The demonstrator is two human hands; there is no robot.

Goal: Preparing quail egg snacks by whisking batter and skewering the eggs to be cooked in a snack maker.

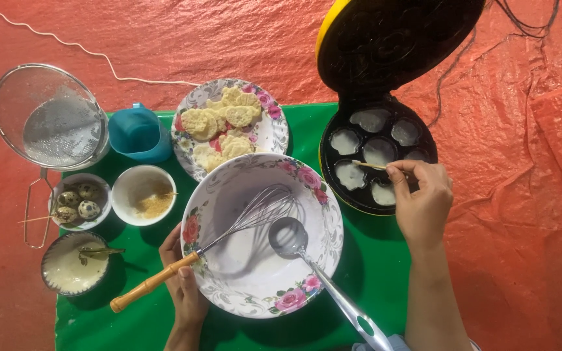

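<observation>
My right hand [422,198] pinches a thin wooden stick [368,164] whose tip reaches over the batter-filled cavities of the open black and yellow cake maker [377,153]. Its lid [391,39] stands raised behind. My left hand [181,279] grips the near rim of a large floral bowl [263,234]. Inside that bowl lie a wire whisk with a wooden handle [203,250] and a metal ladle [307,260], over a thin smear of batter.
A floral plate of small golden cakes [229,127] sits behind the bowl on a green mat [372,273]. At left are a teal cup [139,133], a metal sieve [50,117], small bowls of quail eggs [79,201], brown crumbs [144,195] and pale liquid [73,265]. Orange tarp [521,195] surrounds everything.
</observation>
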